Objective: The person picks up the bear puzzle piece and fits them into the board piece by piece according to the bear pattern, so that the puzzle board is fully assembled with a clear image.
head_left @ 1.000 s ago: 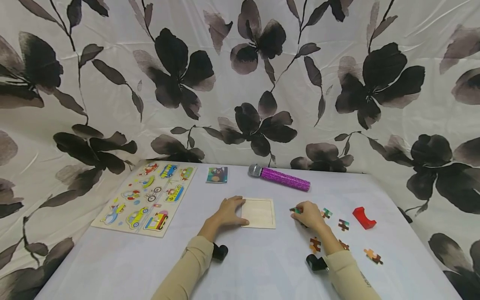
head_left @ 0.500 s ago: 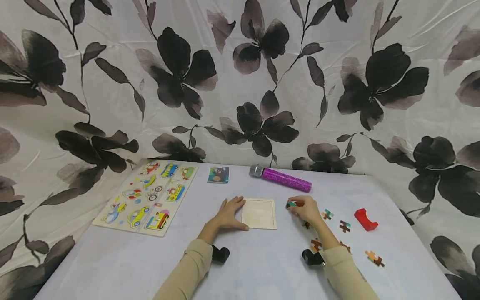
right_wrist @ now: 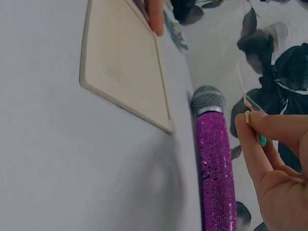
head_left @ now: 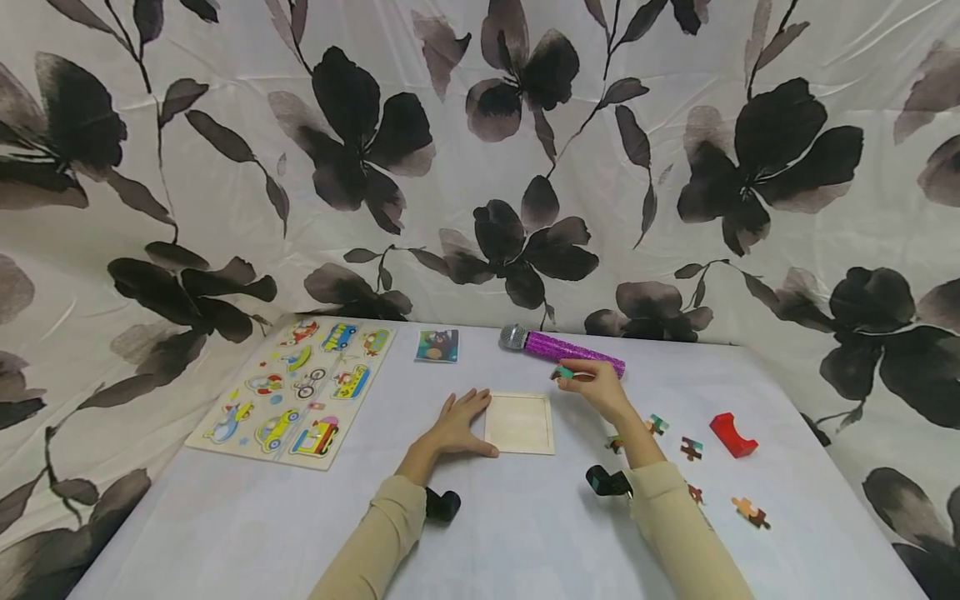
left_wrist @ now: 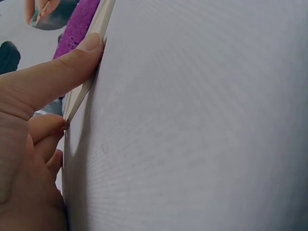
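Right hand point(head_left: 602, 388) pinches puzzle piece point(head_left: 562, 372), raised off table point(head_left: 525, 525) near microphone point(head_left: 573, 353); small hold might let piece slip. Left hand point(head_left: 458, 425), apart from right, lies spread against left edge of wooden tray point(head_left: 519, 423); pressure hard to judge, tray could slide if touch is light.

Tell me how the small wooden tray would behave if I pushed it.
The tray would probably stay stiff: it looks wooden, with straight edges in the head view. It seems more apt to slide than tip, being low and broad. Pushed leftward, it would likely be stopped by the left hand at its edge.
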`<state>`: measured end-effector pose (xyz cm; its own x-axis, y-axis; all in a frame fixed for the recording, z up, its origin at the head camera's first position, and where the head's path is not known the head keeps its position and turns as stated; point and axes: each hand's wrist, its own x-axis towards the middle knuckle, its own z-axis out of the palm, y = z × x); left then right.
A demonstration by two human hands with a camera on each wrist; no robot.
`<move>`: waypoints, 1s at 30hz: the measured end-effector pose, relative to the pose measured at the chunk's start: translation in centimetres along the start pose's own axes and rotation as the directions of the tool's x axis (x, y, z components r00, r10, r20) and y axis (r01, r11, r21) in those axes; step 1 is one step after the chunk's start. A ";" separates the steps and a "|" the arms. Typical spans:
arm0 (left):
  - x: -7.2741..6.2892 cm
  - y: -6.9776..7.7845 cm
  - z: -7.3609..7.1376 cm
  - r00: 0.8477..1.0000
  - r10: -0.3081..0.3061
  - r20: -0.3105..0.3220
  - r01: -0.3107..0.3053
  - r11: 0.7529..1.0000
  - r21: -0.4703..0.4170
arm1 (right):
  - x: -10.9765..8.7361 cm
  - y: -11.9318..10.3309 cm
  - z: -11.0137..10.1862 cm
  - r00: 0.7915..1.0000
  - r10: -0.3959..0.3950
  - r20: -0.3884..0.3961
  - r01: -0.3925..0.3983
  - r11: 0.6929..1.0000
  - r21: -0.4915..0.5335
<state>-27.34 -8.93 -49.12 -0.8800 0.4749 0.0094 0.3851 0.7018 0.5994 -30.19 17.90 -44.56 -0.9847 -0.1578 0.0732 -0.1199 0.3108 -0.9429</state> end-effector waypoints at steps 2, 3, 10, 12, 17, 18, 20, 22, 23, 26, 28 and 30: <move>0.0 0.0 0.0 1.000 0.001 0.001 -0.001 1.000 0.002 | 0.1 0.0 0.2 1.000 -0.027 0.008 0.027 0.999 -0.044; 0.0 0.0 0.0 1.000 -0.004 0.005 0.004 1.000 0.000 | 0.1 0.0 0.3 0.999 -0.040 0.013 0.041 0.998 -0.044; 0.2 0.0 0.1 1.000 -0.003 -0.005 0.003 1.000 0.005 | 0.4 0.4 0.7 0.999 -0.040 0.010 0.040 0.999 0.009; 0.2 0.0 0.1 1.000 -0.005 -0.011 0.005 1.000 0.004 | 0.4 0.5 0.9 1.000 -0.026 0.005 0.025 0.998 0.051; 0.1 0.0 0.3 1.000 -0.012 -0.019 0.012 1.000 -0.004 | 0.4 0.5 1.5 1.000 0.009 -0.020 -0.005 0.982 0.190; 0.1 0.0 0.3 1.000 -0.013 -0.019 0.013 1.000 -0.005 | 0.4 0.5 1.6 1.000 0.013 -0.027 -0.006 0.977 0.214; 0.0 0.0 0.3 1.000 -0.013 -0.019 0.013 1.000 -0.010 | 0.4 0.5 1.9 0.999 0.015 -0.041 -0.005 0.967 0.253; 0.0 0.0 0.3 1.000 -0.014 -0.019 0.013 1.000 -0.012 | 0.3 0.4 2.1 0.998 0.014 -0.054 0.001 0.963 0.269; 0.0 0.0 0.3 1.000 -0.013 -0.020 0.013 1.000 -0.014 | 0.3 0.4 2.3 0.998 0.009 -0.058 0.007 0.963 0.271; 0.0 0.0 0.3 1.000 -0.014 -0.026 0.013 1.000 -0.019 | 0.3 0.3 2.5 0.998 -0.009 -0.056 0.024 0.963 0.270; 0.0 0.0 0.3 0.999 -0.013 -0.030 0.013 1.000 -0.022 | 0.3 0.4 2.7 0.999 -0.022 -0.039 0.032 0.962 0.271; 0.0 -0.1 0.3 0.999 -0.015 -0.029 0.015 1.000 -0.024 | 0.3 0.4 2.8 0.999 -0.029 -0.020 0.033 0.964 0.264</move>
<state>-27.28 -8.85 -49.38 -0.8936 0.4483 0.0234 0.3652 0.6956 0.6186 -30.18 15.32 -45.88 -0.9833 -0.1475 0.1070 -0.1151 0.0471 -0.9922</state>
